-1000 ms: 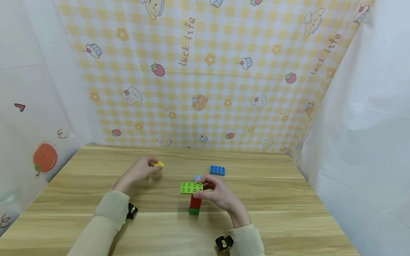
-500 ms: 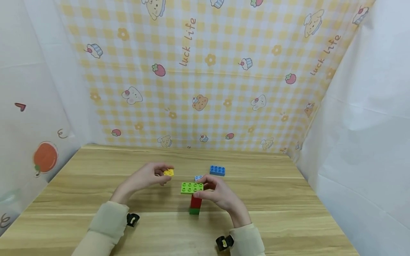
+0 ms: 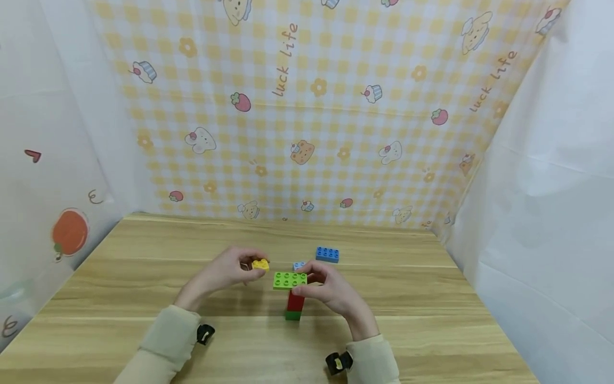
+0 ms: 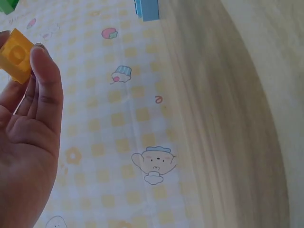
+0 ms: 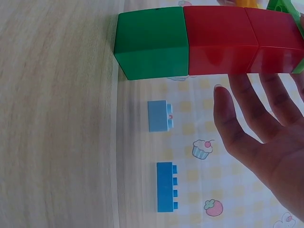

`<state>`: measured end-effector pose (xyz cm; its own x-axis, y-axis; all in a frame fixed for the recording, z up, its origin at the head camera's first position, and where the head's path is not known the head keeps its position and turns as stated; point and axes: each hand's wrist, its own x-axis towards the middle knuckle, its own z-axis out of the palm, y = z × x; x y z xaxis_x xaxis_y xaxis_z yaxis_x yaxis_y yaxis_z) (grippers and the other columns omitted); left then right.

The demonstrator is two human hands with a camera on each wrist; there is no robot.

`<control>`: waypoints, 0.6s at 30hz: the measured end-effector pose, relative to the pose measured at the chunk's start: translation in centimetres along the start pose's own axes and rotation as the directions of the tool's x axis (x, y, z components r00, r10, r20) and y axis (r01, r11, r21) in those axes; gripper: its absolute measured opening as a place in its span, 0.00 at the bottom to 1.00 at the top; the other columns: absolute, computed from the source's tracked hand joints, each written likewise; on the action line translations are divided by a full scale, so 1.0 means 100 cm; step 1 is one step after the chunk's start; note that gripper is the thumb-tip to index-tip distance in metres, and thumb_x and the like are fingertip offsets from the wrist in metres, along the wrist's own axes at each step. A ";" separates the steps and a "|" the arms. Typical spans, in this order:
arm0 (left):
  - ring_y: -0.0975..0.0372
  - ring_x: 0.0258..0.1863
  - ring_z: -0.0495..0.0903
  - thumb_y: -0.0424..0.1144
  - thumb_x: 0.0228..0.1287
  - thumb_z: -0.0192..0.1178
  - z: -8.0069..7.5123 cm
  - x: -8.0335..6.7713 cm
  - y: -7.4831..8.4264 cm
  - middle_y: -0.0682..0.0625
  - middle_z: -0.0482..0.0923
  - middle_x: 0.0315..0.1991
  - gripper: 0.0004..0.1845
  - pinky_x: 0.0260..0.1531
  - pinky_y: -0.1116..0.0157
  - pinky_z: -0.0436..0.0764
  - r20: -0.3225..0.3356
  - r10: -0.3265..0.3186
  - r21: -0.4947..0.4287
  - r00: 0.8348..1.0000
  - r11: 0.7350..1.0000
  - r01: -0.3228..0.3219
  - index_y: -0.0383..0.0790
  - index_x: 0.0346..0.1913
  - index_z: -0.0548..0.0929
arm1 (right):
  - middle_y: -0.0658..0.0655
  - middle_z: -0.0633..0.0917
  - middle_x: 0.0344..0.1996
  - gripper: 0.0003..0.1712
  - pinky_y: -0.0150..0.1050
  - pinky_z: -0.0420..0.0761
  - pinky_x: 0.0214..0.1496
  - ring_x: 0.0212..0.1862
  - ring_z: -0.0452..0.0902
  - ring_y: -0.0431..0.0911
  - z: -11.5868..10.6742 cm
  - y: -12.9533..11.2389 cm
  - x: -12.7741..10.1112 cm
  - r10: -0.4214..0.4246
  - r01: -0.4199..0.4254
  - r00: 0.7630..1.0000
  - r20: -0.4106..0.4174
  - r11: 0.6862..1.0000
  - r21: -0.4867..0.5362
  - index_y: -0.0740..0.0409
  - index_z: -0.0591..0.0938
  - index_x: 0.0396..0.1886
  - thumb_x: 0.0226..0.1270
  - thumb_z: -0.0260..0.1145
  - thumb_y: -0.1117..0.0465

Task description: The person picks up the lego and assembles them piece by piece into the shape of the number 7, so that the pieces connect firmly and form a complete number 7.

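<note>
My left hand [image 3: 232, 273] pinches a small yellow building brick [image 3: 260, 265] between thumb and fingers, studs up, just left of a brick tower. On top of that tower lies a light green eight-stud brick [image 3: 289, 280], jutting out to the left. My right hand [image 3: 336, 293] grips the light green brick near its right end. Below it come two red bricks [image 5: 221, 40] and a dark green brick [image 5: 152, 42] at the bottom, standing on the table. From underneath, the yellow brick [image 4: 18, 56] shows its hollow side in the left wrist view.
Behind the tower sits a light blue brick [image 3: 298, 265], partly hidden by my right hand. Farther back and to the right lies a blue eight-stud brick [image 3: 328, 255]. A patterned cloth [image 3: 268, 160] hangs along the back edge of the wooden table [image 3: 408, 298].
The left hand has brought the yellow brick rightward and nearer, close to the tower. The right hand stays on the light green brick. The head view has shifted slightly.
</note>
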<state>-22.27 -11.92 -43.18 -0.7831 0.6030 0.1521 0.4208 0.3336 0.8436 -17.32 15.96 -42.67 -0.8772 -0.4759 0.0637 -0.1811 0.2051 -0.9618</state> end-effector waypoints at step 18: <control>0.59 0.36 0.78 0.39 0.62 0.67 0.010 -0.007 0.014 0.52 0.80 0.39 0.18 0.37 0.64 0.81 0.060 0.127 0.006 0.990 0.992 -0.128 0.37 0.54 0.81 | 0.55 0.80 0.46 0.13 0.44 0.79 0.44 0.47 0.75 0.53 -0.001 -0.002 0.000 0.000 0.000 1.000 -0.008 0.999 -0.036 0.57 0.82 0.47 0.63 0.71 0.63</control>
<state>-20.64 -11.16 -42.69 -0.6945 0.6827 0.2273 0.5199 0.2578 0.8144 -17.29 16.04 -42.44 -0.8805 -0.4694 0.0656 -0.1967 0.2360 -0.9516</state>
